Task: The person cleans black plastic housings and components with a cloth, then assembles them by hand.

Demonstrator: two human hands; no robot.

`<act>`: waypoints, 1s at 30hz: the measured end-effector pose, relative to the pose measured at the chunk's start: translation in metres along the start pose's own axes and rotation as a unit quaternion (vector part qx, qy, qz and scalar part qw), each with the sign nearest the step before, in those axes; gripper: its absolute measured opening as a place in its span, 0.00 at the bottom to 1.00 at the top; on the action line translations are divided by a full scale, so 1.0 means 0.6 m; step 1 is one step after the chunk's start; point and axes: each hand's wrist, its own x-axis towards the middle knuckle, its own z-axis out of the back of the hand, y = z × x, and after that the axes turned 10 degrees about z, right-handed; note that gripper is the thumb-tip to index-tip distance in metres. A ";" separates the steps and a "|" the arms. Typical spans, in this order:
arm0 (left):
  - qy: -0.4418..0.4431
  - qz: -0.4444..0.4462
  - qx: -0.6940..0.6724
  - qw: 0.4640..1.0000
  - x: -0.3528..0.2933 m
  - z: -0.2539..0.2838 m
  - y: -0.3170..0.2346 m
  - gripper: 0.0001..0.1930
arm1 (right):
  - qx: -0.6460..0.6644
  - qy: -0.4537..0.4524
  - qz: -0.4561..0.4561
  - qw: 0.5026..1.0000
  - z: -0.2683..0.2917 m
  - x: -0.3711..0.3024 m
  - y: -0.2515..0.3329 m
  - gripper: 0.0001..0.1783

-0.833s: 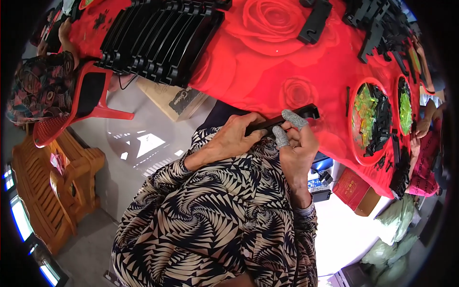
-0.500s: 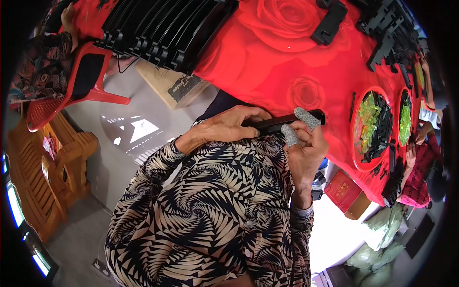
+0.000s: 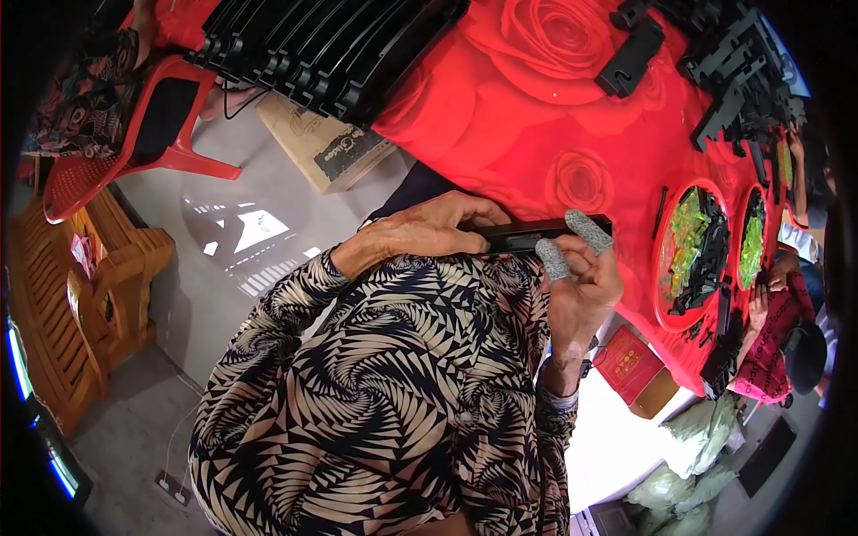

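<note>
Between my two hands I hold a long black plastic piece point(image 3: 529, 239) over my lap, at the near edge of the red table. My left hand point(image 3: 429, 228) wraps round its left end, with the thumb along the near side. Grey knitted covers sit on two fingertips of my right hand point(image 3: 583, 277). Those fingers pinch the piece's right end, one on top and one at the near side. A small greenish patch shows on the piece between my hands; I cannot make out what it is.
Long black plastic parts point(image 3: 322, 54) lie in a row at the table's far left. A black block point(image 3: 631, 58) and a pile of black parts point(image 3: 742, 76) lie far right. Red bowls point(image 3: 660, 299) hold yellow-green and black pieces. A red chair point(image 3: 192, 147) stands left; a co-worker's pink sleeve point(image 3: 776, 344) shows right.
The view has shifted slightly. The black piece has tilted a little in my hands, showing more of its near side with the greenish patch. Both hands keep their hold.
</note>
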 end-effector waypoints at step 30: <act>-0.152 -0.044 0.187 0.969 -0.001 -0.047 -0.011 0.17 | -0.194 0.044 0.089 0.976 -0.020 -0.008 0.012 0.16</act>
